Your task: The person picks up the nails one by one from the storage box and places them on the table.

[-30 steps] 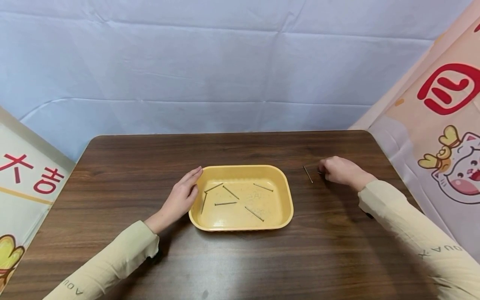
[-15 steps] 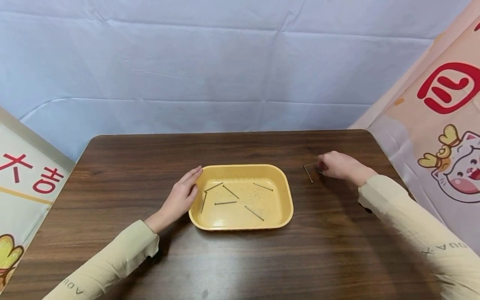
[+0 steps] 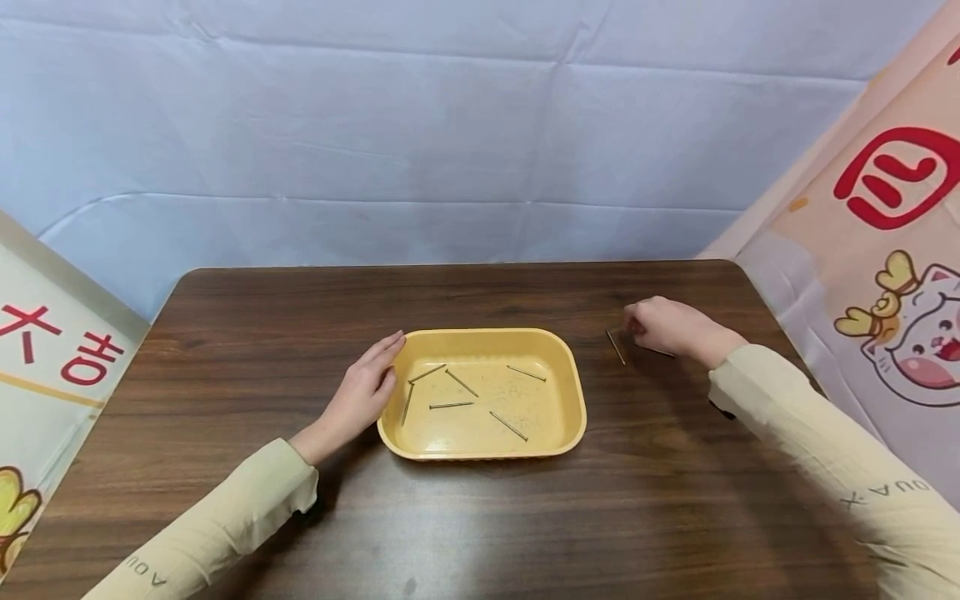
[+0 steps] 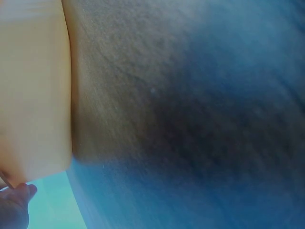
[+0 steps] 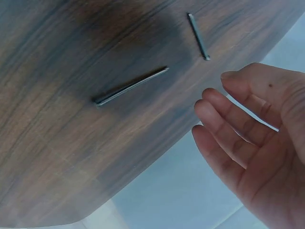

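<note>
A yellow plastic tray [image 3: 480, 450] with several loose nails [image 3: 452, 407] in it stands mid-table. My left hand [image 3: 360, 400] rests against its left side, fingers extended along the rim. In the left wrist view, the tray's pale wall [image 4: 33, 95] fills the left, with fingertips [image 4: 24, 191] at the rim's end. Right of the tray, my right hand [image 3: 667, 325] hovers near two nails on the table, one nail [image 3: 615, 347] beside the fingers, the other partly under the hand. In the right wrist view its fingers are loosely bent, apart from both the longer-looking nail [image 5: 131, 87] and the other nail [image 5: 198, 37].
The dark wood-grain table [image 3: 480, 533] has rounded far corners. A pale cloth backdrop [image 3: 450, 142] hangs behind it. Printed banners flank both sides, the right one [image 3: 900, 292] with a cartoon animal.
My right hand has shifted slightly left and away from me. More of the nail beneath it shows, lying on the table. The left hand and tray stay put.
</note>
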{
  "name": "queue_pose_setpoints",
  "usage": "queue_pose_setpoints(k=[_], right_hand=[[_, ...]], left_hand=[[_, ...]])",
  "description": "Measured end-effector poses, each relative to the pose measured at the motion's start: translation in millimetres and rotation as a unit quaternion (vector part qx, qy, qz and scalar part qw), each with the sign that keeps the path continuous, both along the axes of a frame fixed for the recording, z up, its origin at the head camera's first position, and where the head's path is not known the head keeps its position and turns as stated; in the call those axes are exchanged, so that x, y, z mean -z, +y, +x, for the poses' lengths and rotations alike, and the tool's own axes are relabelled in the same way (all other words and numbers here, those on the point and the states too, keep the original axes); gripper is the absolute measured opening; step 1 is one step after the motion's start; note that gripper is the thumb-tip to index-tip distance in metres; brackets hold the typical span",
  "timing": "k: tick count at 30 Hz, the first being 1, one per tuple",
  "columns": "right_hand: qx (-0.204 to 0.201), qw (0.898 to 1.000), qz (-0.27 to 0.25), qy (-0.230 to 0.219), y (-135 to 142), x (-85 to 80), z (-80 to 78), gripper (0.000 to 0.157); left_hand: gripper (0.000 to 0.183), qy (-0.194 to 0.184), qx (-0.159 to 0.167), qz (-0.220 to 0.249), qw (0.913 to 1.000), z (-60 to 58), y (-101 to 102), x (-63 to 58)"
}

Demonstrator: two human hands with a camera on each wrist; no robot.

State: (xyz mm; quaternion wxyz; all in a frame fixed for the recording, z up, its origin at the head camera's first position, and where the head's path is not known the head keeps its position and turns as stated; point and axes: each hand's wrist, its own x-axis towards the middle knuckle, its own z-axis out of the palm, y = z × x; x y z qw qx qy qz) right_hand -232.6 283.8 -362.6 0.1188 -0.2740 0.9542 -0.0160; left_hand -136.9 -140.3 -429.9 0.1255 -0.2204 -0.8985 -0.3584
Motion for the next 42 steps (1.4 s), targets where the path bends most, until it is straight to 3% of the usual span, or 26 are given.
queue_pose_setpoints(k=[7, 21, 42], right_hand=[[-0.019, 1.000, -0.004, 0.015, -10, -5.6, 0.9, 0.008], [-0.050, 0.998, -0.019, 0.046, -27, -20.5, 5.4, 0.019], [-0.090, 0.993, -0.027, 0.071, -50, -37.6, 10.1, 0.015]], left_hand=[[0.043, 0.002, -0.001, 0.000, 1.0000, 0.1, 0, 0.6], [0.043, 0.011, 0.001, 0.001, 0.9999, -1.2, -1, 2.7], [0.043, 0.000, -0.003, 0.000, 1.0000, -0.7, -1, 2.0]])
